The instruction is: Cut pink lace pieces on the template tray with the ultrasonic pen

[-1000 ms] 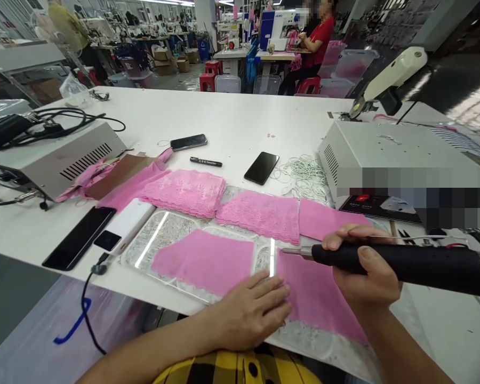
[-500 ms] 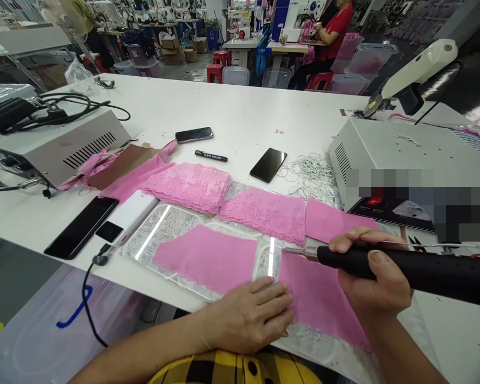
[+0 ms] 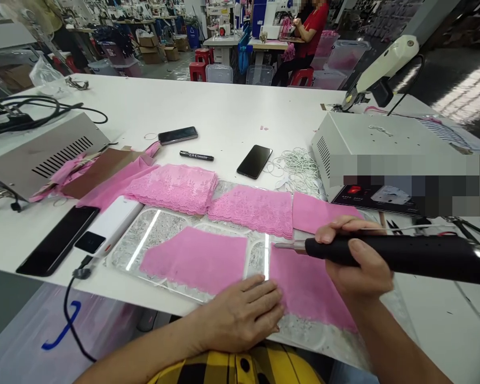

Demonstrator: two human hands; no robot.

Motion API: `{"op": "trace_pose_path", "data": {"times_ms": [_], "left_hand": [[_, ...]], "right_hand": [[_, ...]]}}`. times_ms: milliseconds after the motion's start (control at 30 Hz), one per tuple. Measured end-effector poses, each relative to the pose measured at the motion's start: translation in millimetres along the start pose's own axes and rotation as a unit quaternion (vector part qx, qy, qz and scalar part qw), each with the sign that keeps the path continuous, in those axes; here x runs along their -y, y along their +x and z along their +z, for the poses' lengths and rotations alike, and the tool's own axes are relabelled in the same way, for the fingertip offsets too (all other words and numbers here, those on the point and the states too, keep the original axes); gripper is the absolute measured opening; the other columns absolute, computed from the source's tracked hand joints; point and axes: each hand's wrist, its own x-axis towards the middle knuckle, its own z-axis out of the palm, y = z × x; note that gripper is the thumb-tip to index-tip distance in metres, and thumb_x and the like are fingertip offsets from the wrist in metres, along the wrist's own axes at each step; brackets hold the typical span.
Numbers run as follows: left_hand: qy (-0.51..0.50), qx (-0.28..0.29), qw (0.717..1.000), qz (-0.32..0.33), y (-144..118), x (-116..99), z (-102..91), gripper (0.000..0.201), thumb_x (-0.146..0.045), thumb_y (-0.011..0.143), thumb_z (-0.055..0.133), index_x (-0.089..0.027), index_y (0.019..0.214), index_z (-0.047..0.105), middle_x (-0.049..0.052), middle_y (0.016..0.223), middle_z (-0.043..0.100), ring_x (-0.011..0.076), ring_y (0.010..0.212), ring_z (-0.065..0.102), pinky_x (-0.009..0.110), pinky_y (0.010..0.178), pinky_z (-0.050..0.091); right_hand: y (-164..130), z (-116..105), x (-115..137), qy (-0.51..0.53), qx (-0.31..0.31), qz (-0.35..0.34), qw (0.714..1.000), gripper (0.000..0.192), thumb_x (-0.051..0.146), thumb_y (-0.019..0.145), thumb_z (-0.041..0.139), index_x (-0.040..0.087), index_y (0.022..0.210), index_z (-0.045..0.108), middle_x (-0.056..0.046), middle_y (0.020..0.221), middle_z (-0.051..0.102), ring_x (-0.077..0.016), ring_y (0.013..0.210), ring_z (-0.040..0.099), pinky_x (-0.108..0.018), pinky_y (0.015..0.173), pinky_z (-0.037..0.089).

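Note:
My right hand (image 3: 358, 261) is wrapped round a thick black handheld tool (image 3: 408, 256) with a narrow metal tip and a cable. Its tip is at the upper left corner of a plain pink fabric piece (image 3: 308, 288); whether it touches cannot be made out. My left hand (image 3: 244, 312) lies flat with fingers stretched out, fingertips at that piece's left edge. Both rest on a clear patterned board (image 3: 124, 242). Left of my fingers lies a second pink piece (image 3: 200, 258) with a slanted corner. Behind are pink lace pieces (image 3: 252, 209) and a folded lace stack (image 3: 174, 188).
A white power bank (image 3: 116, 218) and a black phone (image 3: 58, 240) lie at left. Two more phones, a marker (image 3: 196, 156) and tangled white cord (image 3: 298, 168) lie farther back. Grey metal boxes (image 3: 384, 138) flank the work. A person in red sits beyond the table.
The view has turned slightly right, so most things appear farther left. Both hands and the tool keep nearly the same place over the fabric.

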Motion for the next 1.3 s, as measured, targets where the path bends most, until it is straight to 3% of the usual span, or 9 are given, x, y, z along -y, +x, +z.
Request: {"op": "trace_pose_path", "data": {"times_ms": [233, 733, 1067, 1300], "left_hand": [[-0.014, -0.004, 1.000, 0.017, 0.4, 0.4, -0.2, 0.021, -0.021, 0.098, 0.051, -0.007, 0.102, 0.067, 0.011, 0.102, 0.072, 0.0193, 0.104, 0.066, 0.034, 0.099, 0.051], [-0.015, 0.016, 1.000, 0.019, -2.4, -0.1, 0.5, 0.021, -0.023, 0.097, 0.054, -0.007, 0.103, 0.066, 0.011, 0.102, 0.072, 0.0189, 0.104, 0.066, 0.033, 0.099, 0.051], [-0.020, 0.011, 0.999, 0.048, -8.2, -1.5, -2.3, 0.021, -0.024, 0.097, 0.055, -0.007, 0.098, 0.067, 0.012, 0.098, 0.072, 0.0191, 0.099, 0.067, 0.031, 0.089, 0.056], [-0.021, 0.016, 0.999, 0.042, -10.5, -1.5, -0.4, 0.023, -0.026, 0.098, 0.053, -0.008, 0.098, 0.067, 0.013, 0.100, 0.072, 0.0189, 0.100, 0.066, 0.031, 0.088, 0.057]], "right_hand": [[-9.5, -7.2, 10.8, 0.021, 0.051, 0.055, 0.997, 0.012, 0.028, 0.071, 0.064, 0.020, 0.080, 0.066, -0.001, 0.077, 0.061, -0.0123, 0.052, 0.056, -0.031, 0.048, 0.049], [-13.6, -3.2, 4.4, 0.014, 0.077, 0.051, 0.996, 0.009, 0.028, 0.076, 0.066, 0.021, 0.080, 0.064, -0.001, 0.079, 0.061, -0.0121, 0.056, 0.058, -0.031, 0.054, 0.052], [-20.6, -9.1, 21.5, 0.055, 0.118, 0.123, 0.984, 0.016, 0.033, 0.076, 0.069, 0.021, 0.085, 0.068, -0.002, 0.076, 0.059, -0.0124, 0.054, 0.057, -0.029, 0.048, 0.052], [-24.6, -7.9, 20.9, 0.053, 0.129, 0.130, 0.982, 0.015, 0.033, 0.077, 0.068, 0.020, 0.086, 0.067, -0.002, 0.078, 0.059, -0.0130, 0.055, 0.058, -0.030, 0.049, 0.051]]}}
